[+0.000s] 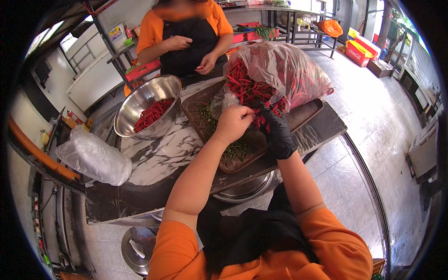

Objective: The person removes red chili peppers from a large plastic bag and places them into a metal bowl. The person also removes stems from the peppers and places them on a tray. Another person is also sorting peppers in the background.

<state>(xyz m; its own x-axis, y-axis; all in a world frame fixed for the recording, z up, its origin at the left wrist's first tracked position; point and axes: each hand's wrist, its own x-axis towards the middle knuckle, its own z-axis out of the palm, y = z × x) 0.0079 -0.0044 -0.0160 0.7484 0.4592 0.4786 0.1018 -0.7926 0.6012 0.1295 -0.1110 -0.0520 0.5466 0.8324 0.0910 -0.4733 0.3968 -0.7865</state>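
Note:
My bare left hand point(235, 120) has thumb and fingertips pinched together at the end of a red chili, though the grip itself is tiny in view. Close beside it, my right hand point(280, 133), in a black glove, is closed around several red chilies point(261, 123) that poke out toward the left. Both hands are over a dark metal tray point(229, 168), just in front of the mouth of a large clear plastic bag point(301, 73) full of red chilies point(241, 78). Green chili stems point(236, 150) lie scattered in the tray, partly hidden beneath my left forearm.
Left of the tray, a steel bowl point(120, 120) of red chilies point(154, 113) stands on the marble-patterned table point(157, 159). A filled clear plastic bag point(96, 155) lies at the table's left end. Across the table stands a person point(190, 45) in a black apron, fingers holding something small and red.

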